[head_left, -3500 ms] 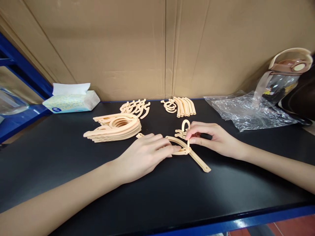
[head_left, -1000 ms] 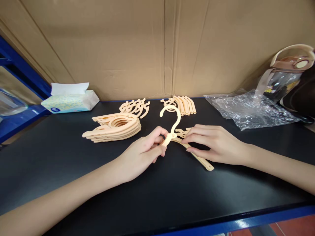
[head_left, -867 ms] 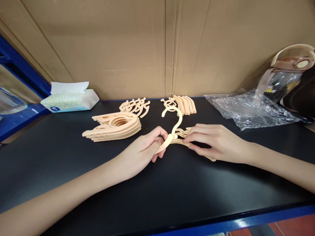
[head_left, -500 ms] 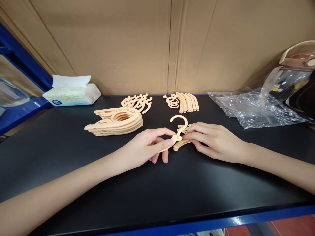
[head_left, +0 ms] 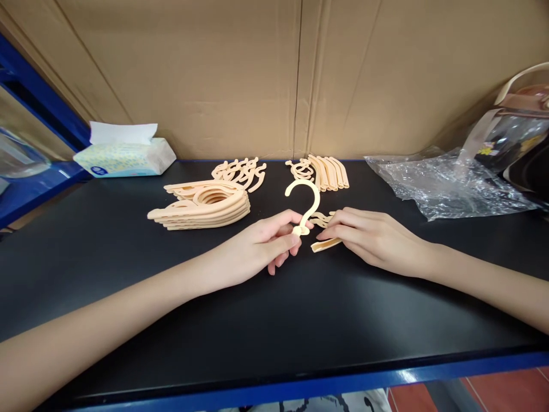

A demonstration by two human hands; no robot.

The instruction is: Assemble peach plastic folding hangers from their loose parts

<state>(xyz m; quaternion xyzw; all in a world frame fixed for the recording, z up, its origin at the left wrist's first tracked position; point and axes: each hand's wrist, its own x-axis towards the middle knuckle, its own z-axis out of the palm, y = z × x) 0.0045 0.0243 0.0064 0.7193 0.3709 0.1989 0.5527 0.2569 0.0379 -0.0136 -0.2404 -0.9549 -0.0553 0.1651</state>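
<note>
My left hand [head_left: 266, 243] pinches a cream plastic hanger hook [head_left: 316, 200] at its base, between thumb and fingers. The hook's curve stands up above the fingertips; whatever is below the base is hidden by my hand. To the right, my right hand [head_left: 373, 237] has its fingers closed over a cream hanger arm [head_left: 325, 245], whose hollow end points left. Small wavy cream pieces [head_left: 321, 220] lie just behind those fingers, partly covered. A gap separates the hook from the hanger arm.
Behind my left hand lies a stack of folded cream hangers [head_left: 201, 209]. Loose hooks [head_left: 240, 171] and a row of hanger arms [head_left: 329, 171] lie farther back. A tissue pack [head_left: 124, 157] is at left; a clear plastic bag [head_left: 454, 183] and a bottle [head_left: 514, 131] are at right.
My left hand has drawn the hook slightly left, away from the hanger arm under my right hand. The hanger arm has turned a little and shows less of its length. The view has shifted slightly.
</note>
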